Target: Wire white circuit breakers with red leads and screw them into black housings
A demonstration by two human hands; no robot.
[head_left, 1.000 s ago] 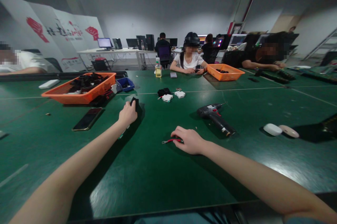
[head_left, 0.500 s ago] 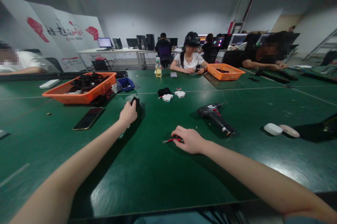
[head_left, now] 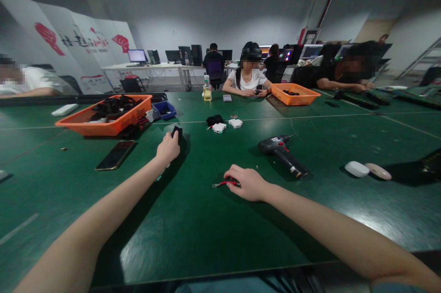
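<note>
My left hand (head_left: 168, 147) is closed on a small black part (head_left: 177, 132), its fingers and thumb around the near end, at the left middle of the table. What sort of part it is I cannot make out. A bit of something white and green (head_left: 163, 172) shows beneath the left wrist, mostly hidden by it. My right hand (head_left: 247, 183) rests low on the table, fingers curved and apart. A short red cable (head_left: 224, 183) with a metal ring terminal lies between its thumb and index finger, touching the thumb.
A black cordless drill (head_left: 284, 153) lies right of my right hand. Left are a phone (head_left: 115, 155), an orange basket (head_left: 103, 127) of black parts and a blue bin (head_left: 165, 110). White connectors (head_left: 219, 128) sit ahead. A co-worker (head_left: 248, 75) sits opposite, near another orange basket (head_left: 299, 97).
</note>
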